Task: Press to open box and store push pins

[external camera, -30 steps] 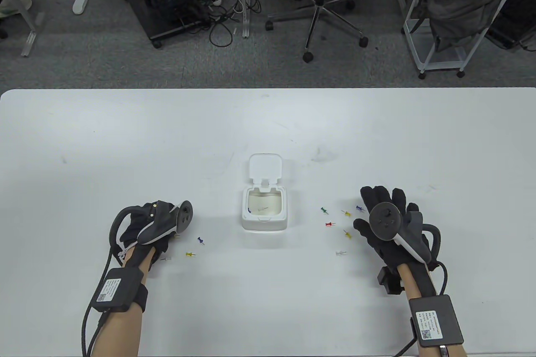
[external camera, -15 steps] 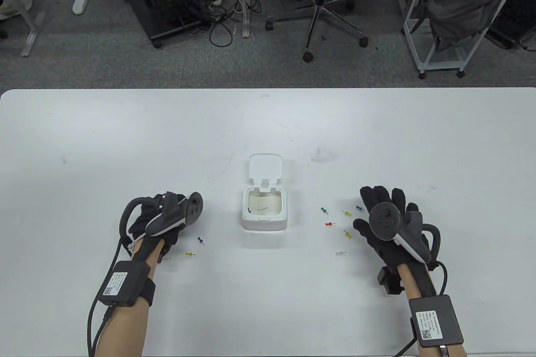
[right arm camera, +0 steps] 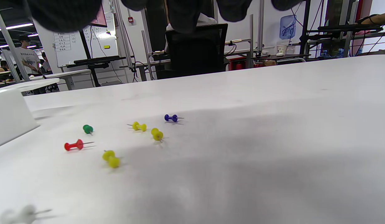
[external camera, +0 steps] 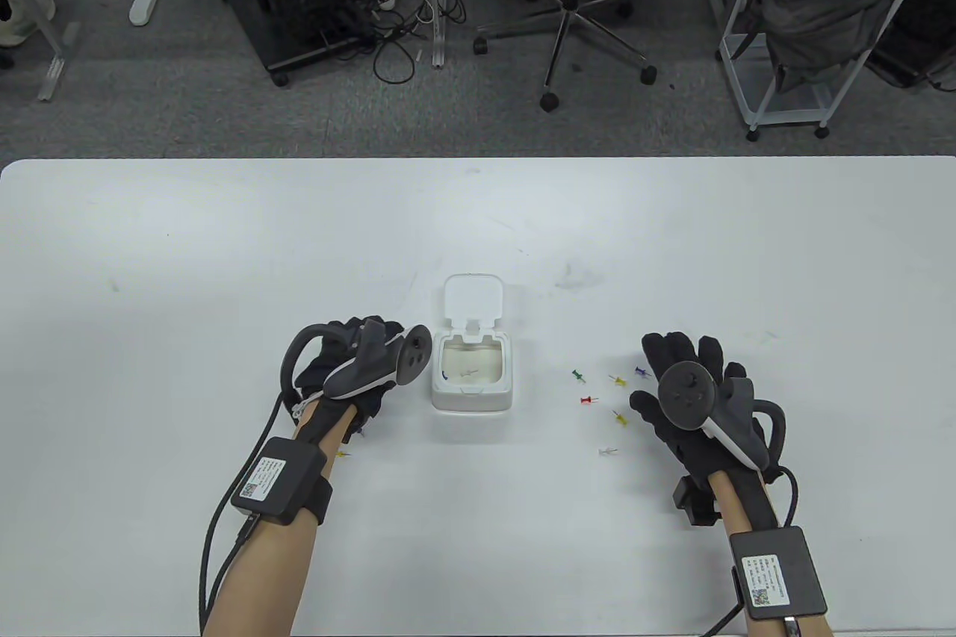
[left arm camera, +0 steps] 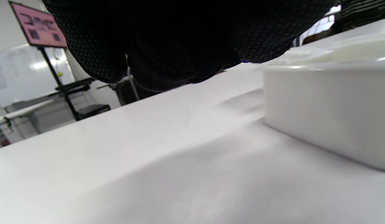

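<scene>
Curling inward beside the box (external camera: 472, 373), the fingers of the left hand (external camera: 351, 368) are bunched together, and a fleck of blue is glimpsed at their tips in the left wrist view; whether a push pin is pinched in that grip cannot be told. The right hand (external camera: 691, 398) is laid flat on the worktop near its front edge, its grip wide and empty. The box is seen near the middle of the worktop, lid (external camera: 473, 299) raised, a few pins inside. Storing is judged under way. Loose push pins (external camera: 589, 400) are scattered between box and right hand. Next, the left hand must be brought over the opening and released.
</scene>
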A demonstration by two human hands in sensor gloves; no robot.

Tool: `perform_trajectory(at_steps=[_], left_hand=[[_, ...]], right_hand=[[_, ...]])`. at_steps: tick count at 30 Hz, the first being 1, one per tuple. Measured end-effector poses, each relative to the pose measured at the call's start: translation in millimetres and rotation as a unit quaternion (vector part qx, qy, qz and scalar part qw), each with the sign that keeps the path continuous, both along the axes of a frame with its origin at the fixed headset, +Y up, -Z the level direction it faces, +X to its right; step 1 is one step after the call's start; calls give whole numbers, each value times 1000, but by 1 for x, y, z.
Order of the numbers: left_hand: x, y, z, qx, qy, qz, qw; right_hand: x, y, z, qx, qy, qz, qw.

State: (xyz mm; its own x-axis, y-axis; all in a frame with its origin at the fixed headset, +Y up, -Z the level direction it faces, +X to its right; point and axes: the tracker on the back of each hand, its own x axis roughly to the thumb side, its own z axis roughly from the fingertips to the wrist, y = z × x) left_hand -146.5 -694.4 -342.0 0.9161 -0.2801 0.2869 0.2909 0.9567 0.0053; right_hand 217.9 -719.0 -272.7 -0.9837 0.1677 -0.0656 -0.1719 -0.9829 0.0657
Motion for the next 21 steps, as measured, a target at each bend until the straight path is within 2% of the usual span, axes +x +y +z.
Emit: perform_trajectory(at_steps=[12, 21], left_hand=[[56, 2, 1, -1, -51, 1, 999], [68, -4, 2, -4, -65, 7, 998]], right_hand=[[0, 0, 0, 3, 0, 0, 1000], [0, 1, 0, 2, 0, 1, 1000]])
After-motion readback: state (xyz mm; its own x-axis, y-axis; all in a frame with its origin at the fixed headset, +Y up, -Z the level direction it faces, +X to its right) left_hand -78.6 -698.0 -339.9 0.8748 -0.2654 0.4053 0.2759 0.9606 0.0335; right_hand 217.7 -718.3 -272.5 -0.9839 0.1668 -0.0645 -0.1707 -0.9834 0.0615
